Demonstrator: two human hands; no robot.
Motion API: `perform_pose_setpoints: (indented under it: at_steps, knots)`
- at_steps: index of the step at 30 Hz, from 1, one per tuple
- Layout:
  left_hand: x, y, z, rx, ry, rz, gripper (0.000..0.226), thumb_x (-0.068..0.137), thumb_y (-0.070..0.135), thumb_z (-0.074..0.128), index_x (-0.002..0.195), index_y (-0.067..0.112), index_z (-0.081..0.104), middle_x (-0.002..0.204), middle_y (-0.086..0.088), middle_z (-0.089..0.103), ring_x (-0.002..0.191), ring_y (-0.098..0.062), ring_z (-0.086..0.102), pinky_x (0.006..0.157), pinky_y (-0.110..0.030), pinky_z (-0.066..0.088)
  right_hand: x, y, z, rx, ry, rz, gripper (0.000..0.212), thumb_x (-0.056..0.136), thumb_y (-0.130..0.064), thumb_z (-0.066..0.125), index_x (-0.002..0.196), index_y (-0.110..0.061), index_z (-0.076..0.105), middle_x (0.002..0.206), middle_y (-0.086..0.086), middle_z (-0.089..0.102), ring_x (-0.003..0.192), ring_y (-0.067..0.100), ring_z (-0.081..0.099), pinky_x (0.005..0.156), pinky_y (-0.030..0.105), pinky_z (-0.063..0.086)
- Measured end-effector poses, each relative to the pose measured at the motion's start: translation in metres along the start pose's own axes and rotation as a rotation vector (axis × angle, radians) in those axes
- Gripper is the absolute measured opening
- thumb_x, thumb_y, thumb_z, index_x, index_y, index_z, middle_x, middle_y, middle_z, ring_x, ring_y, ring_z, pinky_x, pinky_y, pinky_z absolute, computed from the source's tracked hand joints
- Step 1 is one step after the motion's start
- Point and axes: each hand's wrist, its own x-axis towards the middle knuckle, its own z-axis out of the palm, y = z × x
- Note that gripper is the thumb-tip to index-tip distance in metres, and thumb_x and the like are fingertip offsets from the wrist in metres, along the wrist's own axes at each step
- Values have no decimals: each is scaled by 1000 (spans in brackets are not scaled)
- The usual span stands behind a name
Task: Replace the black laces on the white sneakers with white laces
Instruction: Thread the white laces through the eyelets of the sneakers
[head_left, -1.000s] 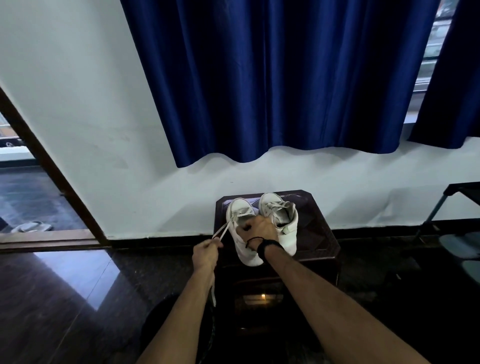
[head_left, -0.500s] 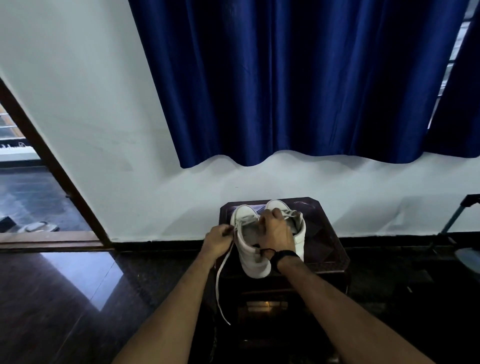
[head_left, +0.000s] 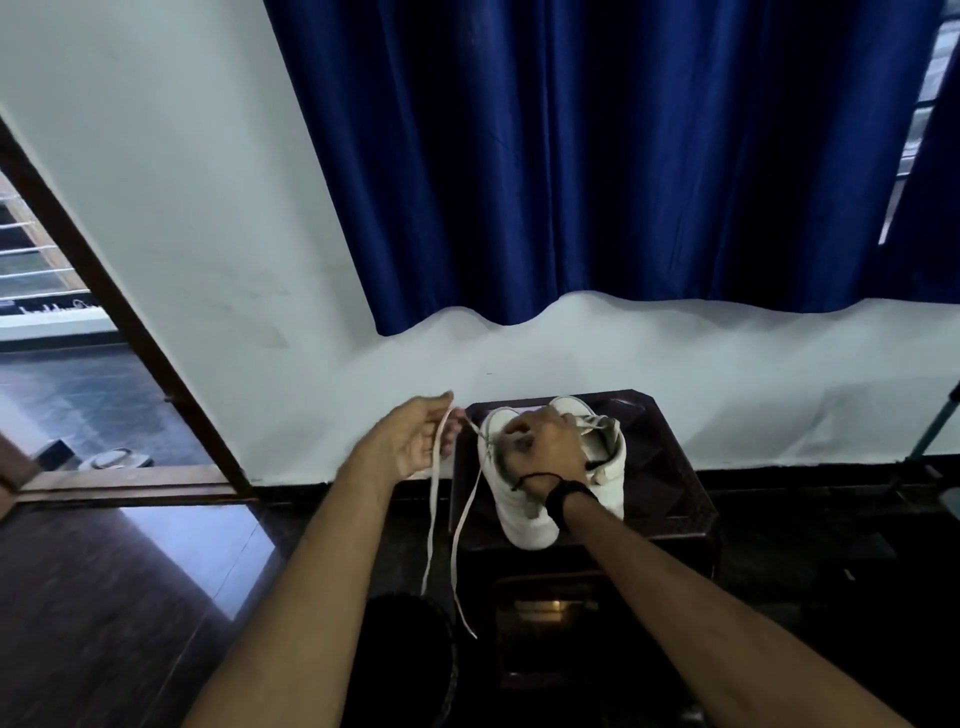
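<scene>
Blue curtain (head_left: 597, 156) above stool (head_left: 670, 467)

Both forearms reach forward from the low edge toward twelve o'clock.

The left hand (head_left: 415, 441) is raised at about eleven o'clock of the right, palm turned up and rightward, fingers curled, apparently pinching at the fingertips. The right hand (head_left: 545, 444) lies knuckles up, fingers bent downward and gripping; a dark band circles its wrist, and the fingertips are hidden.
</scene>
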Motion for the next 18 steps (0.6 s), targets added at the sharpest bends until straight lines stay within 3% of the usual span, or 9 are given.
perform_pose_setpoints:
  at_steps: [2, 4, 6, 9, 11, 14, 16, 17, 18]
  knots:
    - [-9, 14, 11, -183, -64, 19, 26, 96, 26, 57, 94, 3, 70, 73, -6, 67, 63, -14, 63, 61, -24, 55, -5, -26, -7, 225, -171, 44, 45, 92, -58, 41, 71, -34, 73, 68, -11, 62, 77, 10, 55, 83, 32, 40]
    - [-16, 22, 20, -291, -61, 52, 21, 97, 17, 55, 98, 0, 67, 76, -9, 68, 68, -16, 65, 61, -24, 57, -12, -45, -17, 613, -461, 201, 59, 100, -52, 32, 63, -30, 72, 62, -16, 67, 75, 2, 61, 89, 23, 42]
    - [-19, 24, 20, -369, -23, 80, 15, 97, 6, 51, 97, -2, 64, 80, -11, 66, 72, -16, 64, 65, -24, 57, -14, -43, -20, 909, -616, 213, 51, 101, -42, 37, 73, -14, 69, 67, -4, 71, 72, 6, 66, 80, 17, 47]
    - [-16, 13, 10, -462, 62, 84, 13, 96, -3, 48, 94, -2, 61, 83, -12, 63, 76, -16, 62, 69, -26, 55, -10, -25, -39, 1200, -633, 245, 30, 96, -34, 52, 78, -10, 55, 60, 4, 56, 56, 16, 56, 63, 26, 44]
    - [-9, 1, 0, -496, 174, 75, 13, 96, -5, 48, 91, -1, 59, 82, -12, 62, 72, -15, 61, 61, -25, 57, -3, -9, -57, 1089, -636, 240, 28, 100, -31, 48, 82, -11, 56, 58, 0, 46, 51, 13, 47, 53, 22, 40]
    - [1, -22, -18, -418, 412, 18, 14, 94, 0, 52, 81, 0, 56, 70, -12, 61, 52, -15, 61, 44, -24, 53, 4, 9, -85, 669, -619, 121, 26, 100, -26, 49, 90, -7, 64, 54, -10, 47, 44, 3, 41, 41, 14, 31]
    - [4, -38, -17, 98, 678, 30, 24, 85, 20, 66, 97, 0, 61, 92, -16, 67, 77, -26, 68, 66, -31, 56, 9, 15, -91, 439, -528, 35, 22, 98, -25, 55, 87, -10, 67, 56, -13, 53, 47, 0, 44, 48, 16, 35]
    - [4, -42, -10, 353, 793, 124, 41, 81, 29, 72, 110, 2, 60, 109, -17, 64, 98, -31, 64, 82, -36, 53, 11, 15, -91, 328, -474, -20, 20, 96, -26, 58, 86, -13, 70, 61, -13, 58, 50, -2, 49, 53, 15, 39]
    - [0, -43, 2, 463, 771, 326, 46, 81, 32, 74, 116, 6, 60, 118, -15, 62, 109, -32, 60, 92, -37, 49, 12, 11, -88, 225, -438, -74, 18, 93, -29, 62, 85, -17, 72, 67, -13, 64, 58, -4, 55, 59, 14, 42]
